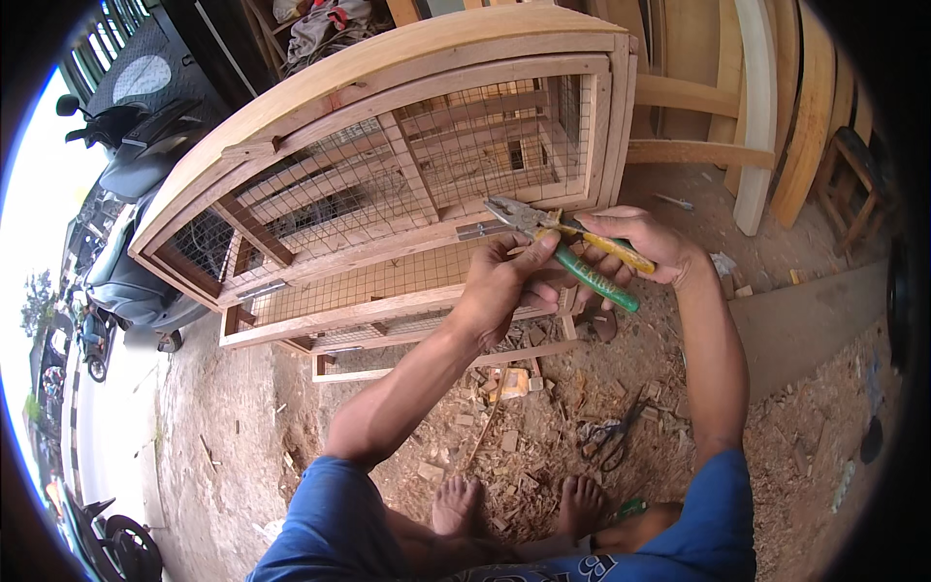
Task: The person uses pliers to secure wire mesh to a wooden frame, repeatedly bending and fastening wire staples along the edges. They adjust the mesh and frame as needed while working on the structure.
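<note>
left hand (499,291) and right hand (648,241) hold combination pliers (593,279), fingers curled; wire-mesh wooden cage (408,167) appears meshed and hinged, remaining work unclear.

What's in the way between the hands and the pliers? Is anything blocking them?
Nothing I can see. The left hand is already pinching the pliers, and the right hand has its fingers around the yellow handle.
</note>
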Demonstrator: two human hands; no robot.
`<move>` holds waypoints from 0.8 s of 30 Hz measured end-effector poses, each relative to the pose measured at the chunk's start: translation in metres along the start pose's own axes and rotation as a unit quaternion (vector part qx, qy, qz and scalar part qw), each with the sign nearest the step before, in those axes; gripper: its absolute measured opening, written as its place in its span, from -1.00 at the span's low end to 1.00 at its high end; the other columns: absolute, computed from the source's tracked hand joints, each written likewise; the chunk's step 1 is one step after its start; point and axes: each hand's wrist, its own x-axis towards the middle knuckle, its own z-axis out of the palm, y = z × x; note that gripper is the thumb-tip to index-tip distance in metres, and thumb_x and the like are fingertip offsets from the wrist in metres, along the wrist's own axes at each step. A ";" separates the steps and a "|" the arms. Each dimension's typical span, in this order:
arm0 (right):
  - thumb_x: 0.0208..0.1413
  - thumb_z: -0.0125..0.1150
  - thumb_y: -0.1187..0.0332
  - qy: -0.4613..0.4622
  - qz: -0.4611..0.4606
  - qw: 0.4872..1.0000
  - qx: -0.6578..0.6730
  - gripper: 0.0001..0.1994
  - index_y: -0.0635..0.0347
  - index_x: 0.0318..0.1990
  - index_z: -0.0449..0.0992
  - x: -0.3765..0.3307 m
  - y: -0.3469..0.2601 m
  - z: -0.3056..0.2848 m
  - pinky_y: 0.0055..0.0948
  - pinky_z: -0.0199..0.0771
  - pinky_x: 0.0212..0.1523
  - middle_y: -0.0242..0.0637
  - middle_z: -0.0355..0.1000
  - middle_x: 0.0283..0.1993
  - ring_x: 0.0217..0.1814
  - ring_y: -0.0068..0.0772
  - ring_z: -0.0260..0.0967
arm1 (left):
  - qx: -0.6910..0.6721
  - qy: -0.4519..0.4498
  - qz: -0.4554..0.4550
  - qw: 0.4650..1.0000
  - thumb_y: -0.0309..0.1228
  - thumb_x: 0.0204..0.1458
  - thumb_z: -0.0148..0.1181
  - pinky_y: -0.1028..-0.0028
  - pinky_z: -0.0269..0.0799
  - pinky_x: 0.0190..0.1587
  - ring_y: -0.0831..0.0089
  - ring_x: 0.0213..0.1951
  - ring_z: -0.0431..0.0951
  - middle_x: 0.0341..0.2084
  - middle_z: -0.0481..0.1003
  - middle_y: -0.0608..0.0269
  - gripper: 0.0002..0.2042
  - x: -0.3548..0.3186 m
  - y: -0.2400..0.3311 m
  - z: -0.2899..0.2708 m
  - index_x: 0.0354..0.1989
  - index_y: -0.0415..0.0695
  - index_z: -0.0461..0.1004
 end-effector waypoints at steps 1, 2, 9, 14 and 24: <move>0.31 0.05 -0.09 0.071 0.021 0.995 -0.069 -0.28 0.46 0.30 0.26 -0.006 -0.004 0.001 -0.27 0.72 -0.28 0.25 0.45 0.08 -0.01 -0.02 0.59 | -0.022 0.002 0.014 1.000 -0.22 0.19 0.31 0.52 0.58 -0.55 0.47 -0.56 0.59 -0.35 0.59 0.07 -0.61 0.001 -0.003 0.004 -0.05 -0.31 0.40; 0.25 0.13 -0.13 0.109 0.020 0.986 -0.121 -0.25 0.42 0.30 0.28 -0.014 -0.008 0.004 -0.28 0.70 -0.26 0.18 0.47 0.06 -0.02 -0.06 0.59 | -0.025 0.021 0.013 0.999 -0.23 0.19 0.31 0.53 0.57 -0.55 0.47 -0.56 0.59 -0.35 0.59 0.08 -0.61 0.001 -0.005 0.007 -0.05 -0.31 0.40; -0.16 0.50 -0.18 0.339 0.012 0.750 -0.567 0.03 0.17 0.42 0.20 -0.036 -0.002 0.062 -0.11 0.44 0.22 -0.06 0.42 0.16 0.24 -0.05 0.39 | -0.090 0.074 0.028 0.993 -0.30 0.17 0.34 0.52 0.56 -0.56 0.47 -0.57 0.58 -0.39 0.54 0.15 -0.65 0.008 -0.012 0.023 -0.10 -0.26 0.35; -0.03 0.44 0.25 0.422 -0.001 0.631 -0.651 -0.14 0.25 0.42 0.13 -0.018 0.013 0.072 -0.01 0.43 0.19 0.04 0.32 0.13 0.23 0.07 0.32 | -0.081 0.075 0.046 0.993 -0.32 0.17 0.33 0.53 0.53 -0.60 0.47 -0.58 0.56 -0.41 0.49 0.17 -0.63 0.015 -0.017 0.027 -0.09 -0.26 0.26; -0.03 0.25 0.52 0.407 -0.050 0.591 -0.695 -0.28 0.29 0.37 0.21 -0.007 0.031 0.067 -0.01 0.38 0.15 0.05 0.32 0.04 0.13 0.12 0.33 | -0.087 0.065 0.054 0.993 -0.36 0.19 0.31 0.49 0.54 -0.60 0.46 -0.54 0.55 -0.35 0.45 0.15 -0.53 0.015 -0.020 0.030 0.01 -0.34 0.14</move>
